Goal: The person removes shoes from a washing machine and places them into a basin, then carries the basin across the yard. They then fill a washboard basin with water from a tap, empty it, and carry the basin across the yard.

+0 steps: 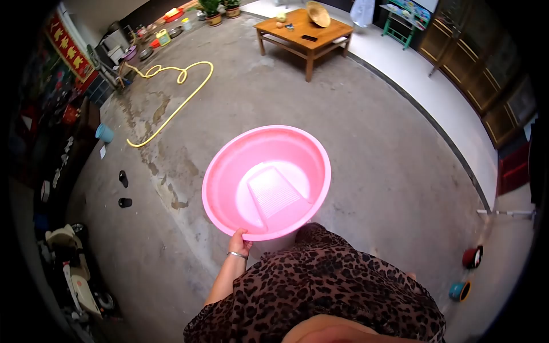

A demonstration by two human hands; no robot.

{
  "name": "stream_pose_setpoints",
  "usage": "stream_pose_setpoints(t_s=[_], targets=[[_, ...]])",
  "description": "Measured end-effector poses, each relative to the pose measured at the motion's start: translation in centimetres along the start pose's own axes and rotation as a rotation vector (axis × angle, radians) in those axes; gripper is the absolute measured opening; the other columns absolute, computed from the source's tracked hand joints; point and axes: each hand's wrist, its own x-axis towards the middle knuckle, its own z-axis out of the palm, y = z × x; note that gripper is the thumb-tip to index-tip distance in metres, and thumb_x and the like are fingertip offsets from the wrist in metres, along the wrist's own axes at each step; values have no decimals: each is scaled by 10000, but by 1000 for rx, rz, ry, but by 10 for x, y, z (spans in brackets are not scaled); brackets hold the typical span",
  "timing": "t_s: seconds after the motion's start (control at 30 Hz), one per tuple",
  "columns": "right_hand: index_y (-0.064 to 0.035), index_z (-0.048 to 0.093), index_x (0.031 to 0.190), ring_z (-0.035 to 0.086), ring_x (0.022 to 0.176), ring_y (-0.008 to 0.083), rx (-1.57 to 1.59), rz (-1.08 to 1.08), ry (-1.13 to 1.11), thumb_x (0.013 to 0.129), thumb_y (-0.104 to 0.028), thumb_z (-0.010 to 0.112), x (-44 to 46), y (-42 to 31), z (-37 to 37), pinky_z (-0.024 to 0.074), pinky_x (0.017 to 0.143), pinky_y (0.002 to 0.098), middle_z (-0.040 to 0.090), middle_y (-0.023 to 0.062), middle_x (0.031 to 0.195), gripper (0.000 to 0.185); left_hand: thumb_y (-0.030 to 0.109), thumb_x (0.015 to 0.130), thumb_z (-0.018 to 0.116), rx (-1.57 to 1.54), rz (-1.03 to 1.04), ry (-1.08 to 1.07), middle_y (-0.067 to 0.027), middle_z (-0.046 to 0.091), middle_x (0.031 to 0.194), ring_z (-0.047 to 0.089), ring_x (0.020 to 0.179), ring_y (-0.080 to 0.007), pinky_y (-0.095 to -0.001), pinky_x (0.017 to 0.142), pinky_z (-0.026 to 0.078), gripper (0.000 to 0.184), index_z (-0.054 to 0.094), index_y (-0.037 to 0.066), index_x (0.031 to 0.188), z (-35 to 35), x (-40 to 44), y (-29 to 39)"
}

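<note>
A large pink plastic washbasin (223, 150) with a ribbed washboard moulded into its floor is in front of me, tilted so that its inside faces me. Nothing lies in it. My left hand (240, 242), with a silver bracelet at the wrist, grips the near rim, thumb over the edge and fingers out of sight below. Behind the basin's near side, part of a pale surface shows by my leopard-print clothing (320, 274). My right hand cannot be made out; only a small patch of skin shows at the clothing's right edge.
A yellow hose (177, 111) loops over the concrete floor. Ahead is a low wooden table (274, 26) with a straw hat (318, 14). To the left are black slippers (124, 202), a blue bucket (104, 133) and a scooter (80, 280). Flowerpots (459, 291) stand at right.
</note>
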Motion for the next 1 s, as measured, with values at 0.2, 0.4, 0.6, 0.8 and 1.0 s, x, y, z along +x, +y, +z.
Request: stream_pose_setpoints(t_s=[0.2, 0.4, 0.6, 0.8, 1.0], targets=[[-32, 532, 756, 484, 437, 152, -122, -861, -103, 834, -269, 490, -92, -445, 211, 367, 373, 289, 537, 70, 599, 253, 143, 710, 565, -58, 10, 99, 14, 551, 618, 536, 518, -116, -211, 441, 432, 58, 523, 116, 740, 82, 42, 110], [5, 552, 1001, 557, 608, 133, -209, -1535, -626, 811, -186, 540, -432, -747, 450, 474, 545, 277, 590, 65, 746, 270, 108, 716, 546, -143, 105, 223, 7, 556, 634, 555, 539, -122, -210, 432, 441, 95, 517, 88, 804, 150, 129, 231], [6, 547, 981, 565, 673, 131, -531, -1436, -577, 819, -191, 557, -420, -859, 552, 506, 550, 279, 584, 62, 762, 255, 130, 706, 567, -137, 135, 286, -12, 536, 602, 517, 477, -131, -229, 386, 424, 76, 535, 74, 746, 218, 264, 388], [9, 567, 821, 604, 560, 219, -732, -750, -209, 772, -244, 559, -389, -873, 498, 469, 459, 342, 602, 128, 693, 259, 144, 701, 581, -212, 98, 275, 5, 546, 615, 528, 499, -121, -228, 413, 437, 87, 537, 96, 758, 289, 393, 572], [-20, 540, 767, 543, 509, 223, -422, -282, -117, 805, -246, 510, -355, -1014, 549, 416, 427, 350, 551, 115, 642, 232, 147, 700, 577, -277, 96, 298, 24, 528, 588, 497, 474, -109, -217, 415, 410, 68, 526, 125, 739, 369, 516, 718]])
